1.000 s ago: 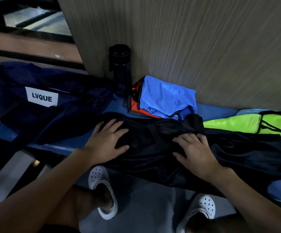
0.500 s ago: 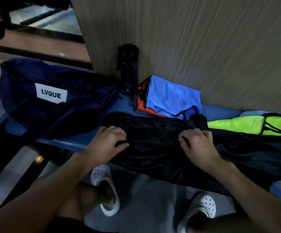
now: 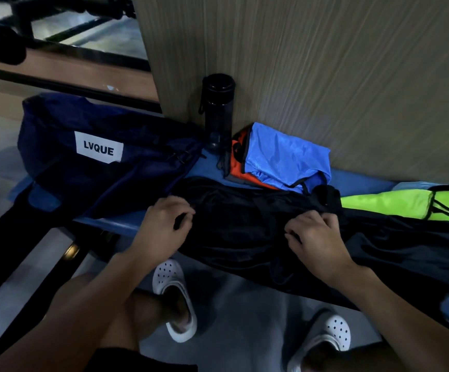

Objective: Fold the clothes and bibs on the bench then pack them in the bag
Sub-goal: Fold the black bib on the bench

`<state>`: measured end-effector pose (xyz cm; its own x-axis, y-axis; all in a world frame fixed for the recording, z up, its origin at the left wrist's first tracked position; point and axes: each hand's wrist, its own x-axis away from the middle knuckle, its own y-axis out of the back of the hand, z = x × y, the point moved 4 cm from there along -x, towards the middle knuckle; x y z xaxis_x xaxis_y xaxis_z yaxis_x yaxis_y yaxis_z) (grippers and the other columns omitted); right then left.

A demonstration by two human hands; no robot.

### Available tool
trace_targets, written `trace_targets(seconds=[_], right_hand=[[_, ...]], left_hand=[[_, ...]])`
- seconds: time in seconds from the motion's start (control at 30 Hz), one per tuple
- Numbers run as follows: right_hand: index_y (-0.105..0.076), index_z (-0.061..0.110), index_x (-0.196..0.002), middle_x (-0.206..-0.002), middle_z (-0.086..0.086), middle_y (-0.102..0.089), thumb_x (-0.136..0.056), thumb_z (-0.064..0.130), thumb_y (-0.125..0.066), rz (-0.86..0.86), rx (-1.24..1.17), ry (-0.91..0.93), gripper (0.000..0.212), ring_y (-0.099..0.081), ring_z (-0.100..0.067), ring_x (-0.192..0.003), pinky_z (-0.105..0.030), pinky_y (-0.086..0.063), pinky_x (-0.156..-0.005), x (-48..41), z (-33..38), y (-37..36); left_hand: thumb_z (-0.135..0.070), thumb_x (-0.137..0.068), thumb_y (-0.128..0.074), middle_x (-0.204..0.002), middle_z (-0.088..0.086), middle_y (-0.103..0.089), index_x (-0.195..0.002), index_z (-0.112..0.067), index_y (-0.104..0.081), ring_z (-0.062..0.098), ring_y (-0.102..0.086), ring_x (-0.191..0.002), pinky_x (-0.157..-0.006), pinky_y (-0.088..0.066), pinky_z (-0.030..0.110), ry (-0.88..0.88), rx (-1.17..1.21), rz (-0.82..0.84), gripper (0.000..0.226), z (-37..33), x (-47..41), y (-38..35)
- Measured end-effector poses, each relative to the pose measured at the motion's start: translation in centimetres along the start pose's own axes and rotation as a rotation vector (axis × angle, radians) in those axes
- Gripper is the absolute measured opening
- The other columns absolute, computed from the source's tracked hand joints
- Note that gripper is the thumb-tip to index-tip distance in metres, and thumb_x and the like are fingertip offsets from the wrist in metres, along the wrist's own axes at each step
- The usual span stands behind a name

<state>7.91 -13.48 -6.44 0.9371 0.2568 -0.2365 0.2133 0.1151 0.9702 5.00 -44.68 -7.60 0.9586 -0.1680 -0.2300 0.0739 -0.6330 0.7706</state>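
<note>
While I watch through the head camera, the black thin-fabric garment (image 3: 244, 232) lies stretched along the blue padded bench (image 3: 357, 181). It sits in front of the tall black drinking bottle (image 3: 218, 111) and runs away to the bottle's right, with its near edge hanging over the front of the bench.

I see the left hand (image 3: 164, 224) in front of the bottle and slightly to its left. Its grip is closed on the garment's left end, fingers curled and pinching a fold of cloth. The right hand (image 3: 317, 242) is in front of the bottle and further to its right. Its grip is likewise closed on bunched black fabric, knuckles up.

To the bottle's left, the dark navy fabric bag (image 3: 56, 157) with a white "LVQUE" label (image 3: 98, 147) slumps on the bench, just beside the garment's left end. Just right of the bottle a folded bright blue mesh bib (image 3: 282, 157) lies on top of an orange bib (image 3: 238, 167). Both rest against the grey wood-grain wall panel (image 3: 325, 76) behind the bottle.

Far to the bottle's right, a neon yellow-green bib with black trim (image 3: 387, 205) lies behind the garment, touching it. Below the bench, two white perforated clogs (image 3: 175, 296) stand on the grey floor.
</note>
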Motion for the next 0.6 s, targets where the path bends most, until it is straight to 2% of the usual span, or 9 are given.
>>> trace_targets(seconds=[0.07,0.17,0.27,0.33,0.4,0.43,0.5,0.53,0.6], right_hand=[[-0.059,0.023,-0.078,-0.076,0.008,-0.060,-0.074,0.018,-0.077,-0.007,0.024,-0.099,0.019,-0.057,-0.023,-0.087,-0.038,-0.026,-0.080,-0.1,-0.5,0.2],[-0.062,0.020,-0.089,-0.086,0.003,-0.061,-0.073,0.013,-0.065,-0.067,-0.013,-0.163,0.018,-0.055,-0.027,-0.091,-0.040,-0.028,-0.083,-0.6,-0.3,1.2],[-0.062,0.020,-0.101,-0.096,0.005,-0.059,-0.072,0.022,-0.050,-0.081,-0.124,-0.018,0.032,-0.054,-0.024,-0.097,-0.036,-0.029,-0.083,-1.8,2.7,2.1],[-0.062,0.023,-0.112,-0.105,0.008,-0.059,-0.079,0.036,-0.049,-0.005,-0.151,0.129,0.037,-0.052,-0.020,-0.106,-0.034,-0.028,-0.087,-2.7,5.6,1.9],[-0.060,0.028,-0.120,-0.115,0.011,-0.057,-0.081,0.049,-0.056,0.131,-0.146,0.235,0.045,-0.045,-0.016,-0.116,-0.035,-0.024,-0.093,-3.5,8.1,0.7],[-0.062,0.029,-0.118,-0.115,0.012,-0.057,-0.081,0.049,-0.061,0.184,-0.133,0.279,0.042,-0.044,-0.015,-0.118,-0.035,-0.022,-0.094,-3.8,9.1,-0.1],[-0.067,0.027,-0.104,-0.104,0.011,-0.062,-0.085,0.034,-0.066,0.180,-0.142,0.308,0.020,-0.050,-0.017,-0.112,-0.031,-0.019,-0.091,-4.5,10.5,-1.2],[-0.067,0.025,-0.099,-0.098,0.009,-0.063,-0.087,0.026,-0.066,0.141,-0.180,0.262,0.012,-0.053,-0.016,-0.106,-0.029,-0.019,-0.089,-4.8,10.7,-1.2],[-0.065,0.023,-0.098,-0.092,0.005,-0.063,-0.088,0.017,-0.063,0.061,-0.287,0.111,0.011,-0.055,-0.013,-0.093,-0.025,-0.020,-0.090,-5.5,10.3,-0.6]], left_hand=[[-0.019,-0.095,-0.063,-0.117,-0.001,-0.057,-0.112,-0.013,-0.069,0.022,-0.054,-0.110,-0.098,-0.046,0.040,0.111,0.037,-0.044,0.019,1.0,0.4,0.5],[-0.026,-0.091,-0.071,-0.116,-0.001,-0.057,-0.120,-0.016,-0.065,0.017,-0.053,-0.110,-0.094,-0.043,0.028,0.229,0.091,0.028,0.031,1.8,1.3,0.8],[-0.019,-0.088,-0.075,-0.105,-0.002,-0.063,-0.124,-0.019,-0.061,0.012,-0.058,-0.103,-0.091,-0.047,0.024,0.301,0.194,0.065,0.039,2.4,2.0,1.0],[-0.014,-0.090,-0.073,-0.099,-0.002,-0.066,-0.122,-0.020,-0.061,0.011,-0.062,-0.099,-0.092,-0.052,0.027,0.325,0.265,0.033,0.035,2.8,2.2,1.3],[-0.016,-0.092,-0.070,-0.097,-0.002,-0.069,-0.118,-0.020,-0.063,0.009,-0.064,-0.096,-0.087,-0.051,0.021,0.378,0.337,-0.022,0.028,3.3,2.1,1.7],[-0.018,-0.093,-0.070,-0.098,-0.002,-0.069,-0.116,-0.018,-0.065,0.009,-0.064,-0.097,-0.087,-0.051,0.021,0.409,0.368,-0.048,0.024,3.7,2.1,1.9],[-0.020,-0.093,-0.069,-0.099,-0.001,-0.071,-0.107,-0.011,-0.069,0.011,-0.066,-0.098,-0.090,-0.054,0.027,0.440,0.435,-0.082,0.017,4.3,2.0,1.9],[-0.020,-0.094,-0.068,-0.095,-0.001,-0.073,-0.101,-0.009,-0.070,0.011,-0.068,-0.095,-0.088,-0.055,0.029,0.431,0.481,-0.093,0.013,4.4,2.0,1.8],[-0.017,-0.095,-0.066,-0.085,-0.002,-0.073,-0.089,-0.010,-0.069,0.011,-0.069,-0.086,-0.080,-0.056,0.024,0.398,0.564,-0.108,0.009,4.0,1.9,1.9]])
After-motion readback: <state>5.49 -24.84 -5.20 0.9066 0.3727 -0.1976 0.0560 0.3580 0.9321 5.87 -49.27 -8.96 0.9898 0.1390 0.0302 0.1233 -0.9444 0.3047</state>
